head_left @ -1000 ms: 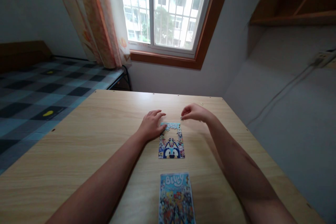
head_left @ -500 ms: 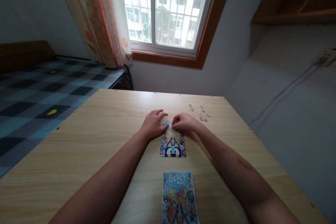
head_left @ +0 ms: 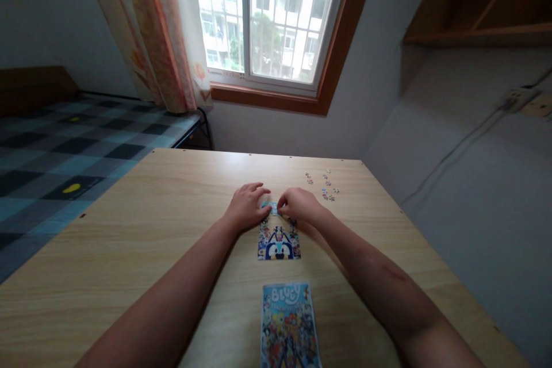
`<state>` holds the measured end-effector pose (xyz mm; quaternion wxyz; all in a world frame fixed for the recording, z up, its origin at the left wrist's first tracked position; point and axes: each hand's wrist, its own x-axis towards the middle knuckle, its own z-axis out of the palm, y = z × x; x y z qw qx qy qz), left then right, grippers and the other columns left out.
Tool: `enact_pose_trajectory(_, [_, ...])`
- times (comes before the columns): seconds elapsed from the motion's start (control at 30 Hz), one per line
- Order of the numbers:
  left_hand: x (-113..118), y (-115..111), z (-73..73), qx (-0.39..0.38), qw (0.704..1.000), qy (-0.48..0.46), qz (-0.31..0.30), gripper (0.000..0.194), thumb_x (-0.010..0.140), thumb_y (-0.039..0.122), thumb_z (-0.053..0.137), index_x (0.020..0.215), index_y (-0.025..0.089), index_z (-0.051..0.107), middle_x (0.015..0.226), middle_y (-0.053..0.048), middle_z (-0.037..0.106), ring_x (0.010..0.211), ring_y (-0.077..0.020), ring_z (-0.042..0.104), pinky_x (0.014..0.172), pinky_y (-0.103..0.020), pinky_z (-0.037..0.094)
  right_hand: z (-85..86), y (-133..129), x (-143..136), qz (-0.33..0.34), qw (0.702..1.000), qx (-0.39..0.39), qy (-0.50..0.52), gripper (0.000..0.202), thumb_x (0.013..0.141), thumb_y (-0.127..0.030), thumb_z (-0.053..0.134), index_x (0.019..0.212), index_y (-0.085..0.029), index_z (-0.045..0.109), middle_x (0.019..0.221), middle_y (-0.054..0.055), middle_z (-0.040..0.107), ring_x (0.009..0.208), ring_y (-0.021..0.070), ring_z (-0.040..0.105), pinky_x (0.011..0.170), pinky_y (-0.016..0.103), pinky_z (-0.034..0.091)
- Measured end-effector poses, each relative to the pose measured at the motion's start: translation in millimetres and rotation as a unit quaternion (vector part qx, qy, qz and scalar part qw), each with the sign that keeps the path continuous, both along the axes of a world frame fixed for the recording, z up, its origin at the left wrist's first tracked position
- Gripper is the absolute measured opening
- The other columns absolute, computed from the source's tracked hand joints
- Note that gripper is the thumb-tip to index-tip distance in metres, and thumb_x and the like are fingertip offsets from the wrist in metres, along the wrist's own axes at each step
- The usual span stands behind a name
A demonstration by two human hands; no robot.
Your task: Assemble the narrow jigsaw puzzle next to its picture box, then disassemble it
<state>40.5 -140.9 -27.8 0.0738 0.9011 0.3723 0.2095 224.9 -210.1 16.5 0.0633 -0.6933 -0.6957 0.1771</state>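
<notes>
A partly assembled jigsaw puzzle (head_left: 279,247) lies flat on the table, showing a blue cartoon dog's face at its near edge and bare wood through a gap in its middle. My left hand (head_left: 249,206) rests at its far left corner, fingers spread and the thumb touching the blue top strip. Over the far right part, my right hand (head_left: 297,204) has thumb and fingertips pinched together at the strip. Whatever they pinch is too small to make out. Closer to me lies a picture sheet (head_left: 290,325) with "Bluey" lettering.
Several loose puzzle pieces (head_left: 326,191) are scattered on the wooden table (head_left: 181,218), beyond and right of my right hand. A bed with a checked cover (head_left: 107,126) stands left. The window (head_left: 280,23) is ahead, and a shelf (head_left: 478,34) hangs at upper right.
The whole view has shifted slightly, so the scene sits a little further left. Both hands keep nearly the same pose at the puzzle's far edge.
</notes>
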Motion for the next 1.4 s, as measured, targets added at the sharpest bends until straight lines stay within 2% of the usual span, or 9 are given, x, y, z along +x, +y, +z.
enact_pose_trajectory(0.1, [-0.6, 2.9, -1.0, -0.004, 1.000, -0.004, -0.002, 0.045, 0.080, 0.044, 0.066, 0.121, 0.025, 0.071, 0.139, -0.012, 0.062, 0.128, -0.0334, 0.056, 0.111, -0.052, 0.042, 10.2, 2.2, 8.0, 0.019, 0.999, 0.014, 0.025, 0.018, 0.080, -0.030, 0.074, 0.095, -0.027, 0.084, 0.091, 0.005, 0.078, 0.080, 0.0186, 0.067, 0.069, 0.025, 0.045])
enact_pose_trajectory(0.17, [-1.1, 4.3, -1.9, -0.010, 1.000, -0.011, 0.000, 0.044, 0.081, 0.044, 0.065, 0.121, 0.025, 0.071, 0.138, -0.011, 0.063, 0.128, -0.0334, 0.057, 0.111, -0.053, 0.041, 21.6, 5.2, 28.2, 0.006, 0.998, 0.041, 0.051, 0.020, 0.083, -0.030, 0.071, 0.099, -0.027, 0.083, 0.093, 0.004, 0.078, 0.080, 0.0175, 0.068, 0.070, 0.024, 0.046])
enact_pose_trajectory(0.27, [-0.8, 3.9, -2.4, -0.011, 1.000, -0.013, 0.002, 0.045, 0.085, 0.047, 0.061, 0.124, 0.025, 0.069, 0.139, -0.011, 0.062, 0.129, -0.0323, 0.056, 0.112, -0.052, 0.041, 34.6, 9.3, 76.4, -0.106, 0.989, 0.106, 0.016, 0.023, 0.086, -0.030, 0.068, 0.104, -0.026, 0.082, 0.102, 0.005, 0.078, 0.085, 0.0169, 0.068, 0.073, 0.023, 0.046])
enact_pose_trajectory(0.37, [1.3, 1.0, -1.8, -0.005, 1.000, 0.008, 0.003, 0.054, 0.087, 0.054, 0.060, 0.130, 0.023, 0.065, 0.143, -0.014, 0.059, 0.131, -0.0340, 0.054, 0.112, -0.053, 0.039, 31.2, 10.3, 121.2, -0.211, 0.975, 0.064, -0.033, 0.025, 0.084, -0.028, 0.069, 0.105, -0.027, 0.081, 0.099, 0.004, 0.078, 0.083, 0.0165, 0.069, 0.073, 0.023, 0.046])
enact_pose_trajectory(0.47, [3.8, -2.1, -0.9, 0.003, 1.000, 0.028, 0.007, 0.059, 0.086, 0.059, 0.059, 0.134, 0.023, 0.063, 0.146, -0.015, 0.057, 0.133, -0.0350, 0.052, 0.112, -0.054, 0.038, 16.9, 9.5, 140.3, -0.234, 0.970, 0.019, -0.056, 0.026, 0.078, -0.023, 0.071, 0.101, -0.026, 0.082, 0.100, 0.004, 0.078, 0.087, 0.0166, 0.070, 0.074, 0.021, 0.045])
enact_pose_trajectory(0.6, [5.3, -4.2, -0.5, 0.007, 0.999, 0.042, 0.007, 0.062, 0.084, 0.058, 0.063, 0.135, 0.024, 0.062, 0.146, -0.015, 0.057, 0.134, -0.0359, 0.052, 0.112, -0.054, 0.037, 2.8, 13.0, 135.4, -0.238, 0.968, -0.006, -0.078, 0.022, 0.072, -0.023, 0.072, 0.091, -0.026, 0.083, 0.094, 0.005, 0.078, 0.090, 0.0194, 0.070, 0.071, 0.023, 0.045])
enact_pose_trajectory(0.83, [5.0, -0.8, -2.4, -0.002, 0.999, 0.034, 0.012, 0.061, 0.086, 0.059, 0.060, 0.136, 0.025, 0.061, 0.146, -0.013, 0.057, 0.134, -0.0345, 0.052, 0.113, -0.054, 0.037, -6.1, 24.0, 130.9, -0.259, 0.960, -0.006, -0.103, 0.021, 0.068, -0.021, 0.074, 0.086, -0.025, 0.083, 0.093, 0.007, 0.077, 0.089, 0.0199, 0.070, 0.070, 0.022, 0.046])
enact_pose_trajectory(1.13, [4.0, 5.5, -2.2, -0.041, 0.996, -0.067, 0.042, 0.048, 0.095, 0.048, 0.048, 0.129, 0.019, 0.066, 0.139, -0.013, 0.062, 0.130, -0.0299, 0.056, 0.113, -0.049, 0.041, -7.2, 19.9, 133.8, -0.251, 0.965, 0.002, -0.069, 0.013, 0.070, -0.023, 0.074, 0.081, -0.021, 0.082, 0.082, 0.008, 0.076, 0.077, 0.0177, 0.068, 0.064, 0.021, 0.043])
enact_pose_trajectory(1.4, [3.9, 6.4, -4.1, -0.035, 0.996, -0.075, 0.035, 0.048, 0.095, 0.048, 0.049, 0.127, 0.017, 0.066, 0.136, -0.014, 0.063, 0.128, -0.0299, 0.057, 0.113, -0.049, 0.042, -11.0, 24.9, 136.4, -0.249, 0.968, 0.000, -0.037, 0.012, 0.065, -0.017, 0.074, 0.074, -0.019, 0.080, 0.078, 0.007, 0.075, 0.079, 0.0177, 0.068, 0.064, 0.020, 0.043])
